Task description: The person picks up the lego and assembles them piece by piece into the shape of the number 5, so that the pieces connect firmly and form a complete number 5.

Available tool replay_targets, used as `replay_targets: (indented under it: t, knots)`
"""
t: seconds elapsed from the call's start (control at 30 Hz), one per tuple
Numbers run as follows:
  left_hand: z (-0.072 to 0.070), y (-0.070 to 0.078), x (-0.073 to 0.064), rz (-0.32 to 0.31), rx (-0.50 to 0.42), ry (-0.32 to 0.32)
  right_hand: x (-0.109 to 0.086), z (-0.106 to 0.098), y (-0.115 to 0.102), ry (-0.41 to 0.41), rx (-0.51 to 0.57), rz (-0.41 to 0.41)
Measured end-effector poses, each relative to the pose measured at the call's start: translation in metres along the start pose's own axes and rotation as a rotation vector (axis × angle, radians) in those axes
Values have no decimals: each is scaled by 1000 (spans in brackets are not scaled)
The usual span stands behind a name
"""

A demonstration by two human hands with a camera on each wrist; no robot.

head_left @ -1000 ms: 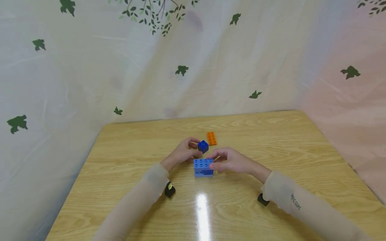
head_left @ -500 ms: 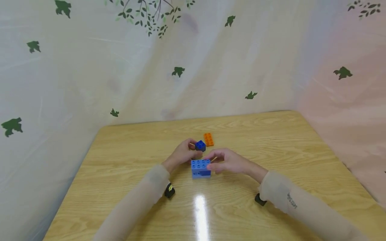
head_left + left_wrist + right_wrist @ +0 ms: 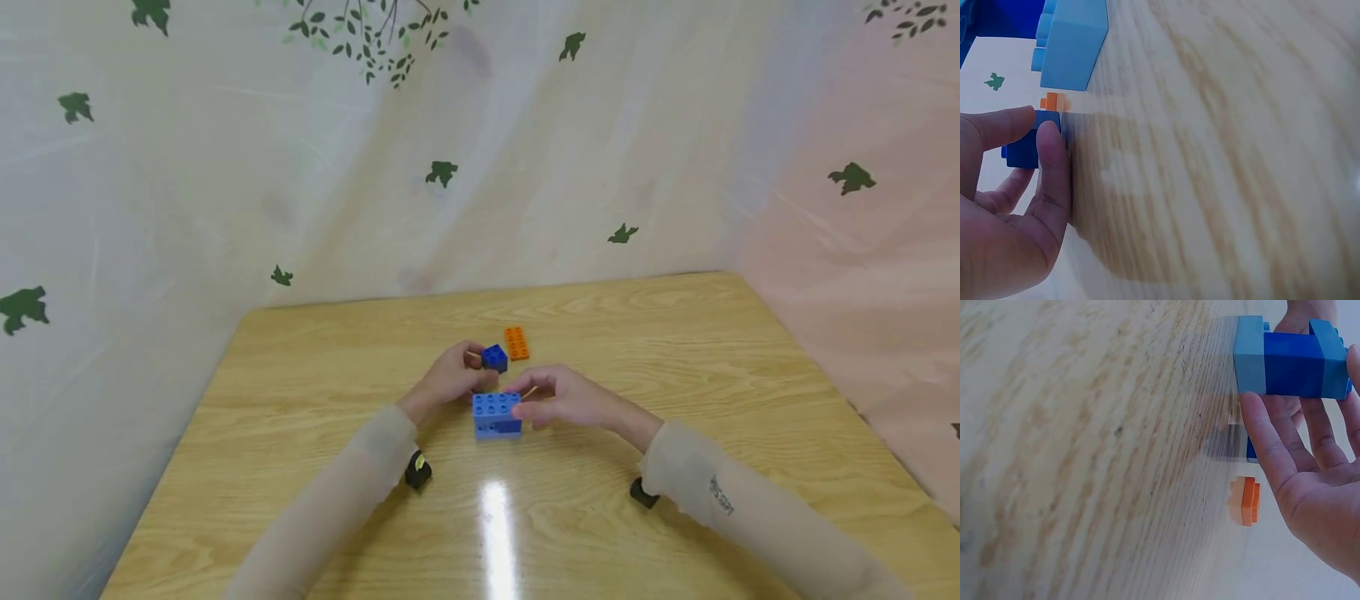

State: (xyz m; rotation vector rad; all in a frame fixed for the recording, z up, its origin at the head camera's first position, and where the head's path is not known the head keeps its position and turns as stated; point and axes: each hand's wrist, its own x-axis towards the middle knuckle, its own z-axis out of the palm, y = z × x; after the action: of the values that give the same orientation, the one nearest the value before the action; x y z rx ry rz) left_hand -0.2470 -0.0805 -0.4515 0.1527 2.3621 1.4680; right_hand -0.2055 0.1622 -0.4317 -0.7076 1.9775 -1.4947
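Observation:
A small dark blue toy brick (image 3: 494, 357) with studs on top stands on the table, and my left hand (image 3: 447, 377) holds it from the left. In the left wrist view, thumb and fingers reach round the dark blue brick (image 3: 1024, 149). Nearer me is a stacked block build (image 3: 497, 415): a light blue base, a dark blue middle and a studded blue top. My right hand (image 3: 572, 397) grips its right end, thumb in front and fingers behind. In the right wrist view, fingertips lie along the end of the build (image 3: 1291, 362).
An orange studded plate (image 3: 517, 342) lies just beyond the dark blue brick. The wooden table (image 3: 330, 333) ends at a hanging cloth (image 3: 345, 192) printed with leaves and birds. A bright light reflection (image 3: 497, 533) runs along the near part of the table.
The whole view shifts slightly as the head turns. The dark blue brick has turned a little and moved slightly farther away with my left hand. My right hand stays at the build.

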Motion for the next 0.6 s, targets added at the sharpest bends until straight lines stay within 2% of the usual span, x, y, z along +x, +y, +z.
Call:
replay_targets:
  t: [0.23, 0.37, 0.6]
  knots:
    - [-6, 5, -3, -23, -57, -43, 1, 1, 0, 3, 3, 2]
    - [-12, 9, -11, -24, -113, -69, 1, 0, 1, 6, 5, -2]
    - [-22, 15, -35, 68, -209, -115, 1, 1, 2, 9, -14, -6]
